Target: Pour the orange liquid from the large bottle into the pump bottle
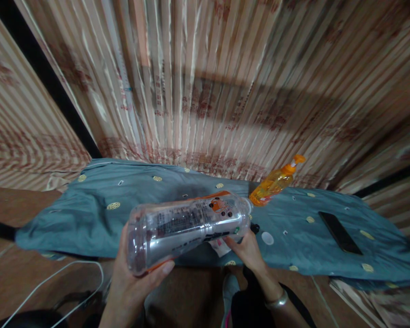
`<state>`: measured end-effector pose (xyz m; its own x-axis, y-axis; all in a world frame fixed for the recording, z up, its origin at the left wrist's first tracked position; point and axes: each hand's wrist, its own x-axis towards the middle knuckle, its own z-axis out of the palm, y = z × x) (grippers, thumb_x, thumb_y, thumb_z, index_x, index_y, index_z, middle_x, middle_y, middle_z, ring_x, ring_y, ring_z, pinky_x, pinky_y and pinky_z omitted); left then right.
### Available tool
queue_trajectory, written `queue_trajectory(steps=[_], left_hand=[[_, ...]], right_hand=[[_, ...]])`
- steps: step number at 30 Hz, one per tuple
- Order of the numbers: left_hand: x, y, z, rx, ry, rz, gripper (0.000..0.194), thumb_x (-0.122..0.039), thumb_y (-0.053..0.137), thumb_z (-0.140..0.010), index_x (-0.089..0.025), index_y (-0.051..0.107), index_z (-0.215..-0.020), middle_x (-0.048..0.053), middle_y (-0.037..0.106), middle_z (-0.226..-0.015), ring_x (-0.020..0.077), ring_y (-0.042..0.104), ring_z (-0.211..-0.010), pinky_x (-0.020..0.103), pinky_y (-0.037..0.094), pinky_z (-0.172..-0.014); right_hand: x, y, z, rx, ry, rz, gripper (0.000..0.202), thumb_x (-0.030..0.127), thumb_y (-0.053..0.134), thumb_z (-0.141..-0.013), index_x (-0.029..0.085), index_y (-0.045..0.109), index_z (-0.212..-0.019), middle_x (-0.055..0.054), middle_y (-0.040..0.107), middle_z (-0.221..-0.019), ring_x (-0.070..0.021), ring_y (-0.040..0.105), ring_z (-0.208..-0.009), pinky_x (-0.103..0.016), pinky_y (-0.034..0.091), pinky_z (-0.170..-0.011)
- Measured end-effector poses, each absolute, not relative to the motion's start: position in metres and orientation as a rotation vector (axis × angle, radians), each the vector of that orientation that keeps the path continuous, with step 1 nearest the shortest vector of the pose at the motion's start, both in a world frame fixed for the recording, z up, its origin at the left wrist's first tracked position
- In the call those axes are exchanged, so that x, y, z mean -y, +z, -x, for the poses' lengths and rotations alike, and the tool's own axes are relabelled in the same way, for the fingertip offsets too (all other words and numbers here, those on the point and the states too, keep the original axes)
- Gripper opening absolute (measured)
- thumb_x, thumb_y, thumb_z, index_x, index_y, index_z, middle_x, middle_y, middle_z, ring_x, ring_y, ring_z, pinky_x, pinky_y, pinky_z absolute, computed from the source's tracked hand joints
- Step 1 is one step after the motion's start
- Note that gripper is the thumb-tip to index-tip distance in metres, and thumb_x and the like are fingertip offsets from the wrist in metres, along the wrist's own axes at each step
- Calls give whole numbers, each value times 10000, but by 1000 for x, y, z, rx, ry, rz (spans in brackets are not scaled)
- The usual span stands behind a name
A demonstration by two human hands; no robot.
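Note:
A large clear plastic bottle [191, 223] with a printed silver and orange label lies nearly level in front of me, its neck pointing right. No liquid can be made out inside it. My left hand [136, 273] wraps round the base end, with the thumb along the near side. My right hand [248, 250] grips the bottle near its shoulder from below; some of its fingers are hidden behind the plastic. Below the bottle, a small white and pink piece of paper or wrapper [220, 247] shows close to my right fingers.
A teal cloth-covered surface [99, 228] stretches across. On it are an orange pump bottle [273, 182], a black phone [340, 232], a white disc [267, 238] and a small black object [255, 228]. Striped curtains [205, 91] hang behind; a white cable [100, 273] loops at lower left.

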<state>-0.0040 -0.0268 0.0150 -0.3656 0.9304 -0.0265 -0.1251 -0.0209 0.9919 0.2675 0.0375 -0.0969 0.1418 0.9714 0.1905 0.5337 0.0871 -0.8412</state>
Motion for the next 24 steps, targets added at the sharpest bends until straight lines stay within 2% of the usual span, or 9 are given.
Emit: queue_trajectory(steps=[9,13,16,20,24], left_hand=[[26,16,5,-1406,1531,-915,1033,-522,961,-537,-242,562,-1448,92,719,-1347,348,673,-1277,378,552,-1058],[26,16,5,-1417,1537,-913,1010,-538,961,-527,-259,590,-1424,77,729,-1337,334,685,-1256,348,554,-1043],[26,16,5,-1416,1534,-919,1030,-509,964,-525,-244,573,-1441,79,738,-1310,332,700,-1218,357,568,-1015],[26,16,4,-1389,1547,-896,1079,-483,967,-516,-227,537,-1472,83,721,-1344,335,670,-1270,347,557,-1020],[26,17,4,-1395,1531,-880,1116,-478,972,-511,-230,513,-1497,76,724,-1334,322,678,-1246,338,549,-1017]], right_hand=[[-36,-89,-268,1516,739,1524,557,671,784,-737,196,728,-1022,-148,830,-1060,-372,787,-1005,-501,629,-943],[-35,-86,-268,1524,779,1496,608,713,790,-727,186,726,-1022,-163,826,-1079,-384,775,-1046,-525,602,-999],[-36,-86,-268,1524,775,1488,636,714,793,-721,182,733,-1064,-162,817,-1128,-391,763,-1084,-535,591,-1012],[-36,-88,-269,1501,799,1499,670,701,812,-699,180,738,-1114,-169,810,-1153,-405,760,-1091,-540,597,-992],[-37,-90,-270,1485,817,1490,606,681,826,-693,206,746,-1061,-138,820,-1121,-402,765,-1068,-541,600,-984]])
